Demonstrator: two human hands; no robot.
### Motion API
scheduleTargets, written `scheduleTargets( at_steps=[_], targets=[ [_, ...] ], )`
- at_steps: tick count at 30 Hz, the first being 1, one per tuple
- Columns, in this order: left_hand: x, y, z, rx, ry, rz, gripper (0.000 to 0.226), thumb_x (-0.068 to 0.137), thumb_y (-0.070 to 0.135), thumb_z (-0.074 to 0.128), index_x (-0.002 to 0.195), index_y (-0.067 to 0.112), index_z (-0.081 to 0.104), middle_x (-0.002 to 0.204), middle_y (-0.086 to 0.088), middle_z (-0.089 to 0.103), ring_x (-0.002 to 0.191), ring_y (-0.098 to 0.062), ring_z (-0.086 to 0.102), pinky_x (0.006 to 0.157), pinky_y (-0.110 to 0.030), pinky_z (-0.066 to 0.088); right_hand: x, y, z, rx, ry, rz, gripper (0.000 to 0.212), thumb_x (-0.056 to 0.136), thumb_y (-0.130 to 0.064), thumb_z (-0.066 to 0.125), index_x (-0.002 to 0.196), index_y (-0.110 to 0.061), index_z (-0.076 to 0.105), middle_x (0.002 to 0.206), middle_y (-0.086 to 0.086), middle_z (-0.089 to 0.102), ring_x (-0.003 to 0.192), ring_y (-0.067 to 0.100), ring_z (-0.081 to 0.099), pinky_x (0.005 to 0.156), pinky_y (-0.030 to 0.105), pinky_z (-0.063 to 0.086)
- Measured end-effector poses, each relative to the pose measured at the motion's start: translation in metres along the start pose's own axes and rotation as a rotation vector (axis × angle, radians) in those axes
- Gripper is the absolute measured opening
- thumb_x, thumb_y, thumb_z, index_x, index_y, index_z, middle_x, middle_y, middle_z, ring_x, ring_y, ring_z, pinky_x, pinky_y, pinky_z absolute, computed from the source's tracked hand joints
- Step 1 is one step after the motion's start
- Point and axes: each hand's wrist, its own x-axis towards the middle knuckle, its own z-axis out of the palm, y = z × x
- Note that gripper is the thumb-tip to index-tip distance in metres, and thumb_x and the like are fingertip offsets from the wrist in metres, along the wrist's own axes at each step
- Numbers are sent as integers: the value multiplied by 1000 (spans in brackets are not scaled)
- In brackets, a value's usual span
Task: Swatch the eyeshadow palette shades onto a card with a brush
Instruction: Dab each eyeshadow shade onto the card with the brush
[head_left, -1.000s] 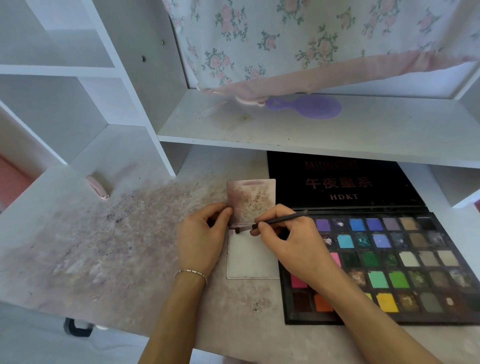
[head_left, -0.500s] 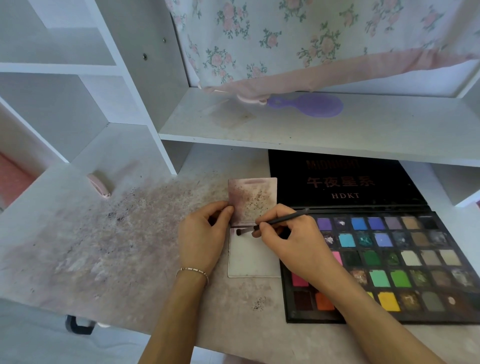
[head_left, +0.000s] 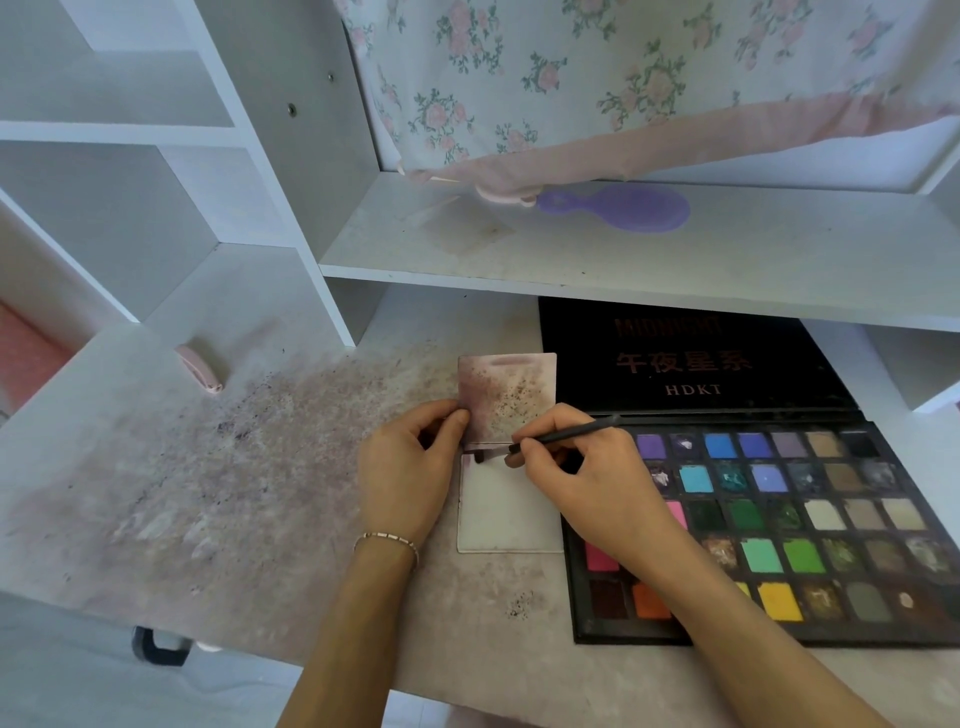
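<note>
A white card (head_left: 506, 512) lies flat on the desk beside a large open eyeshadow palette (head_left: 810, 525) with many coloured pans. A second card (head_left: 511, 397), stained purple-brown, lies just beyond it. My right hand (head_left: 587, 478) pinches a thin dark brush (head_left: 566, 436), whose tip touches the white card's top left corner. My left hand (head_left: 410, 467) rests at the cards' left edge, thumb and fingers curled, pinching the stained card's lower left corner.
The desk top (head_left: 234, 467) is smeared with purple powder dust. A pink object (head_left: 200, 366) lies at the left. The shelf above holds a purple hairbrush (head_left: 623, 208) under a floral cloth (head_left: 597, 78). The palette lid (head_left: 685, 358) lies open under the shelf.
The brush tip has slid a little left along the white card's top edge. Both hands stay almost in place.
</note>
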Motion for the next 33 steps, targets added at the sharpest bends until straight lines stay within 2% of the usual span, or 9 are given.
scheduleTargets(
  at_steps=[28,33],
  targets=[
    [0,0,0,10,1,29,11,81,15,65,88,18,73,69,31,56,69,8,56,65,-1,41,0,2,-1,2,-23,-6,11,81,-19,56,76,-27,60,77,0,70,76,13,64,70,29,52],
    [0,0,0,3,6,20,11,81,15,66,88,18,73,69,31,56,68,10,56,65,-2,42,1,3,0,-3,21,-47,14,85,-14,55,79,-26,59,78,-2,69,75,9,63,66,21,51]
  ],
)
